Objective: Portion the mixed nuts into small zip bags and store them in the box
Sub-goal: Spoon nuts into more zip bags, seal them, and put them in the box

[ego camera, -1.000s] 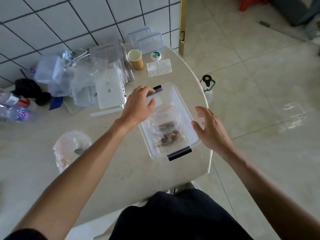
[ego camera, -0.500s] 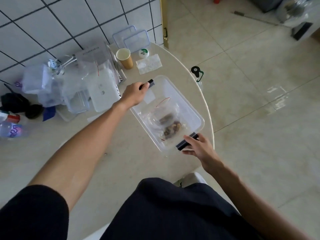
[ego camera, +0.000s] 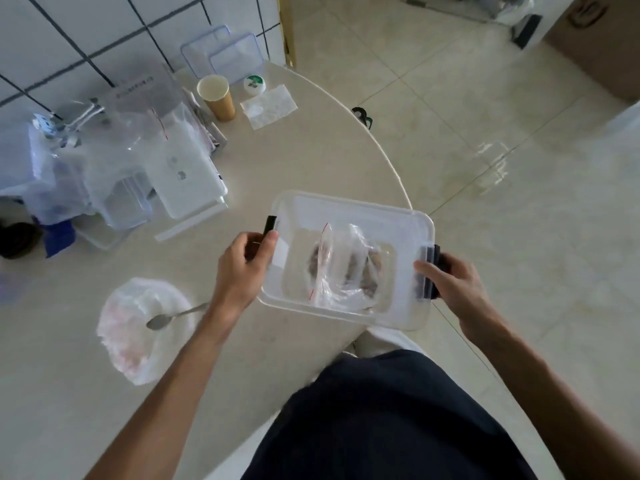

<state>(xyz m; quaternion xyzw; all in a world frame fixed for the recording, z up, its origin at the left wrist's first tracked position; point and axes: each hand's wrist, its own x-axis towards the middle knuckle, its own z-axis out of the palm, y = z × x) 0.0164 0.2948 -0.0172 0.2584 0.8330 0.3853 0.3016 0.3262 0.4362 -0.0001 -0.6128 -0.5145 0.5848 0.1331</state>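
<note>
— Holding what, and where?

— Clear plastic box (ego camera: 349,216), lid on, gripped at both short ends. Left hand (ego camera: 242,268) curled round the black latch (ego camera: 270,226) on the left end, thumb on top at the lid's edge. Right hand (ego camera: 453,285) wrapped round the black latch (ego camera: 431,271) on the right end, fingers underneath, thumb along the lid's rim.

— Resting on the table or lifted?

— Hard to tell. Sits over the curved edge of the pale table (ego camera: 104,427), right end out past the rim, above the tiled floor (ego camera: 502,150).

— And the nuts?

— Inside the box, in small zip bags (ego camera: 343,271) with red seal lines, brown lumps showing through the plastic. Exact count of bags unclear through the lid.

— Anything else on the table?

— White plastic bag (ego camera: 138,327) near the left forearm, a metal spoon (ego camera: 173,317) lying in it. Farther back, a heap of clear containers and bags (ego camera: 114,174) against the tiled wall (ego camera: 86,36). Beside that, a paper cup (ego camera: 216,97) standing upright, a small round lid with green print (ego camera: 254,84), and a flat clear packet (ego camera: 268,105). Two clear lids (ego camera: 225,55) leaning at the wall. Dark clothing (ego camera: 381,417) at the bottom of the view.
</note>
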